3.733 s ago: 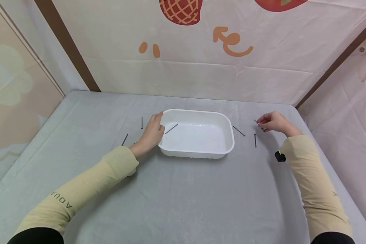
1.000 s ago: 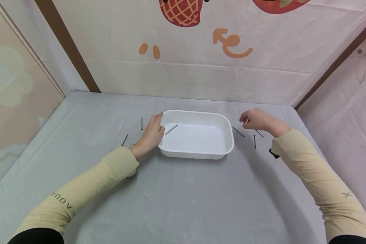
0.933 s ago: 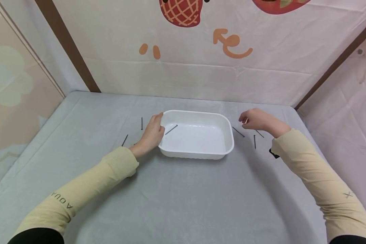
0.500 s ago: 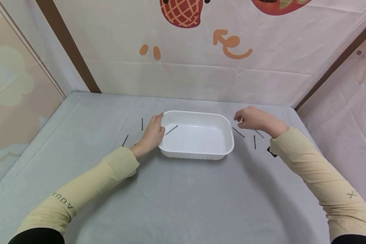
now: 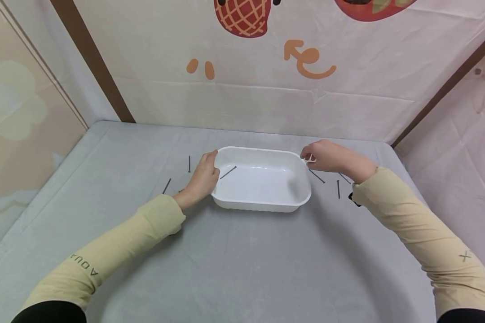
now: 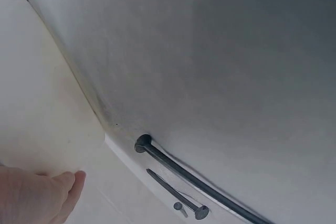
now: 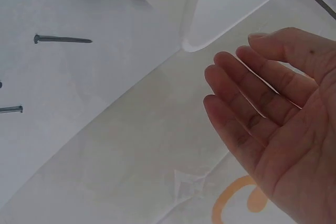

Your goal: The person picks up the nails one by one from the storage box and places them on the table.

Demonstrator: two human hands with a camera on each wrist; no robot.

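A white rectangular plastic tray stands on the table, with one nail lying inside near its left end. My left hand grips the tray's left rim. Over by the right back corner is my right hand, its fingers near the rim; contact is unclear in the head view. The right wrist view has this right hand palm toward the camera, loosely bent fingers holding nothing, apart from the tray edge. Right of the tray lie a slanted nail, an upright-pointing nail and a partly covered nail.
Left of the tray, more nails lie on the grey tabletop, among them one nail farther back and one beside the left cuff. A printed cloth wall rises behind the table's back edge.
My right hand has left the rightmost nail, which now lies on the table, and has moved left to the tray's right back corner. My left hand stays on the rim.
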